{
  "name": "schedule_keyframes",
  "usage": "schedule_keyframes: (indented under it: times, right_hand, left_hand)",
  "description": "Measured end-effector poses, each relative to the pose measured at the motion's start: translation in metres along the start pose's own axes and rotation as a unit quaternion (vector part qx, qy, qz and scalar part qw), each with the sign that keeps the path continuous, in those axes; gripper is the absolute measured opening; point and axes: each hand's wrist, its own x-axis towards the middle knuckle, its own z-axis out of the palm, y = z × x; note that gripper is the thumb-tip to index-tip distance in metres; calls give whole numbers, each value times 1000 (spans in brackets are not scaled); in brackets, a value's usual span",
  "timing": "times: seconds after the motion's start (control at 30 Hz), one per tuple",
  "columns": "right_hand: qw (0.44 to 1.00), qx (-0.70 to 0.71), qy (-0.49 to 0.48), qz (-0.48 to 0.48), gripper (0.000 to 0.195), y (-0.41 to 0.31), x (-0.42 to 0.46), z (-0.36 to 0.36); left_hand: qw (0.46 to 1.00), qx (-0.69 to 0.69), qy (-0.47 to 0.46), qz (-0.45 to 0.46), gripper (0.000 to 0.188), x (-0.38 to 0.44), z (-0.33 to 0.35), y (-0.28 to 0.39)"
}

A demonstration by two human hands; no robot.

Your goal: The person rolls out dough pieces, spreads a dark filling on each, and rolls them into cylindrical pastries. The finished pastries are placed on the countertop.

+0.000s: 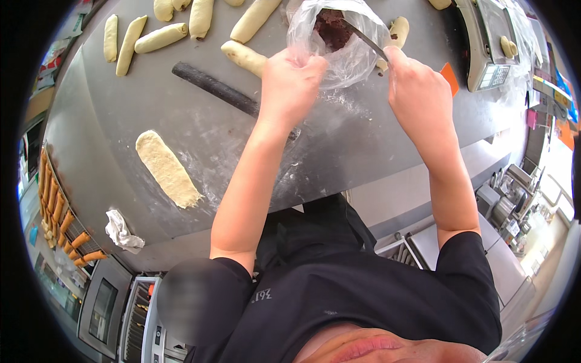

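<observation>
My left hand (292,84) grips the edge of a clear plastic bag (352,68) on the steel worktable (345,154). Inside the bag lies a dark reddish-brown paste (332,34). In my right hand (415,81) is a thin metal spatula or knife (365,40), its far end in the paste. A dark rolling pin (213,87) lies slantwise, passing beneath my left wrist. To the left, a flattened oblong of dough (168,170) rests on the floured steel. One rolled dough piece (243,58) is partly hidden behind my left hand.
Several dough rolls (161,38) lie along the table's far side. A digital scale (488,50) holding a small dough piece (508,47) stands at right, near an orange scraper (449,78). A white cloth (122,231) sits at the left front edge, beside a rack of browned baked rolls (59,206).
</observation>
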Motion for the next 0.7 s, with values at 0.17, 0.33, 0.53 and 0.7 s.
schedule_keyframes:
  times: [0.17,0.33,0.53,0.7]
  right_hand:
    - [1000,5,-9,-26,16,14,1,-11]
    - [993,-19,-3,-112,15,24,19,-31]
    - [984,-94,-40,-146,15,23,34,-49]
    - [975,-120,-52,-177,16,28,41,-52]
  left_hand:
    - [970,-238,52,6,20,11,3,-23]
    - [935,-339,78,-68,30,10,11,-8]
    - [932,-315,1,-180,42,-4,34,4]
    - [887,-420,10,-192,40,9,48,-15]
